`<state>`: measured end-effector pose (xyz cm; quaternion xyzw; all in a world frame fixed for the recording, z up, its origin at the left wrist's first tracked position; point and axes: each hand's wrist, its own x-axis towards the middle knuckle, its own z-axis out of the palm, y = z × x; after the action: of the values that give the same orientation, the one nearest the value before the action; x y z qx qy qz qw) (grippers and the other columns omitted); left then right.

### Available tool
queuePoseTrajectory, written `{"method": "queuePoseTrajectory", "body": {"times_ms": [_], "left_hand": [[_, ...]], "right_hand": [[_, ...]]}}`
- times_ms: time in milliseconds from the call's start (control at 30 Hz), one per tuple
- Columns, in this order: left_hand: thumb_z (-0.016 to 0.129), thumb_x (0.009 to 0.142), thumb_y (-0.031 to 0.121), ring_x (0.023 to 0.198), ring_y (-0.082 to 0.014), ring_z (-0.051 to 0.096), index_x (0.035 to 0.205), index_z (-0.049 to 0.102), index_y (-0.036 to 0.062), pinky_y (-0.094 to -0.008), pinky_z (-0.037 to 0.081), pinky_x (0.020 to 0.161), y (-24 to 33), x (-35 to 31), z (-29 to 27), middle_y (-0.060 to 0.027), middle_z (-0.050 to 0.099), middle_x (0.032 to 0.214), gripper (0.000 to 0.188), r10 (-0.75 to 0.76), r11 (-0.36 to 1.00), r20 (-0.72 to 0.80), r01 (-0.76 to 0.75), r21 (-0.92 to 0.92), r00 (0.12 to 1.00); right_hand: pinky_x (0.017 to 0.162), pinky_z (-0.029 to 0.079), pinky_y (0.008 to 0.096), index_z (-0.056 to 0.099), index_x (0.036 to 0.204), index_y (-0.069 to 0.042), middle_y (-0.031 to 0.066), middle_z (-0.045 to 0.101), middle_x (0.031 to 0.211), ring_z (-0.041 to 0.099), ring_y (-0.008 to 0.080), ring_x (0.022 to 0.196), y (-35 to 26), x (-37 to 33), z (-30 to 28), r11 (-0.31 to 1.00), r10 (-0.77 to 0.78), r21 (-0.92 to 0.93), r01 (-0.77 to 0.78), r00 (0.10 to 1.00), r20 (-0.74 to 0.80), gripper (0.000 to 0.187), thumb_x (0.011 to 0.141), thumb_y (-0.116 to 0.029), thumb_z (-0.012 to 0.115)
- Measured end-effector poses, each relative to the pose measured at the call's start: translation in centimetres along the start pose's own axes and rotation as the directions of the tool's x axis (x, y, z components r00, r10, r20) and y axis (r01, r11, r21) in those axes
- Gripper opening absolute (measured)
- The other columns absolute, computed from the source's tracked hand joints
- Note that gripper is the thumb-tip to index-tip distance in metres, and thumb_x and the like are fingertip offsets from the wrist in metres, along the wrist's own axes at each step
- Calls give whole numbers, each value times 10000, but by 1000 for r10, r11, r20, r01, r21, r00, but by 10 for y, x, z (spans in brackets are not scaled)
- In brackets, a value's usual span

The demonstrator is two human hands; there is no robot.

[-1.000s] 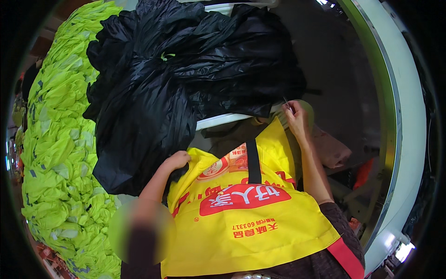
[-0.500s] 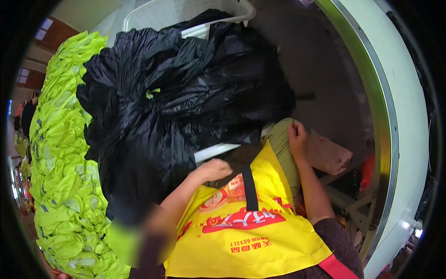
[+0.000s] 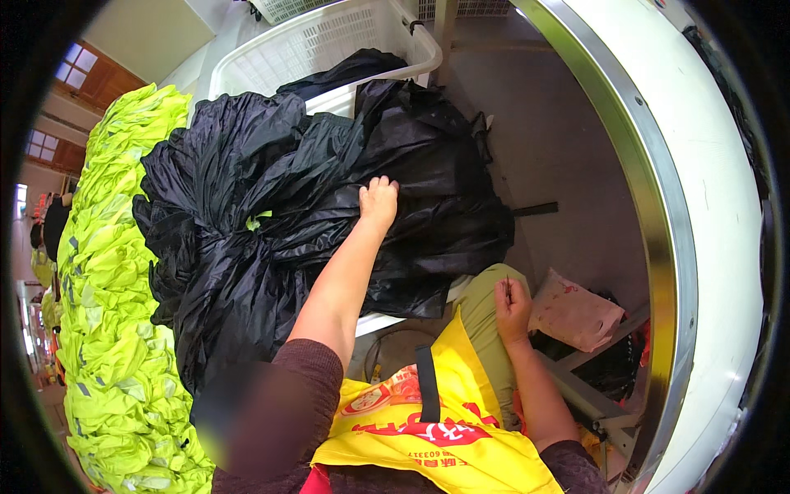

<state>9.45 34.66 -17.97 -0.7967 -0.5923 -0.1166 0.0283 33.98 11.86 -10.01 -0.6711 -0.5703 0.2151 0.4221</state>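
Over my feed I've got black cloth (image 3: 271, 165), thin and crinkled, glinting along its folds; rumpled neon-green cloth (image 3: 123, 329); a basket (image 3: 321, 37) in smooth white plastic; bright metal edging (image 3: 681, 214) on the glossy white counter (image 3: 720, 206).

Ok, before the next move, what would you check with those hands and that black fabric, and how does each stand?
1. Left hand at the black fabric: ok, on its upper surface.
2. Left fingers gripping it: cannot tell.
3. Right hand away from the fabric: ok, beside the green trouser leg.
4. Small dark tool in the right hand: ok, held; its exact kind is unclear.
5. Fabric all inside the white basket: not ok, much lies outside.
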Motion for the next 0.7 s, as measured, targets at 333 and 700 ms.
{"method": "queuePoseTrajectory", "body": {"times_ms": [333, 700], "left_hand": [[424, 885, 35, 793, -342, 553, 989, 544, -80, -366, 421, 711, -76, -141, -160, -222, 562, 862, 197, 122, 791, -295, -273, -548, 948], [434, 940, 393, 524, -181, 411, 594, 453, 30, -332, 363, 565, -69, -343, -166, -46, 475, 584, 502, -391, -172, 460, 428, -887, 797]], "right_hand": [[559, 412, 346, 545, 857, -6, 143, 558, 718, 532, 287, 620, 8, -3, 5, 998, 13, 65, -9, 998, -61, 217, 908, -210, 492], [425, 239, 192, 602, 1112, -49, -85, 377, 550, 306, 35, 461, -123, -70, 69, 517, -254, 498, -696, 431, 866, 477, 869, -448, 505]]}}
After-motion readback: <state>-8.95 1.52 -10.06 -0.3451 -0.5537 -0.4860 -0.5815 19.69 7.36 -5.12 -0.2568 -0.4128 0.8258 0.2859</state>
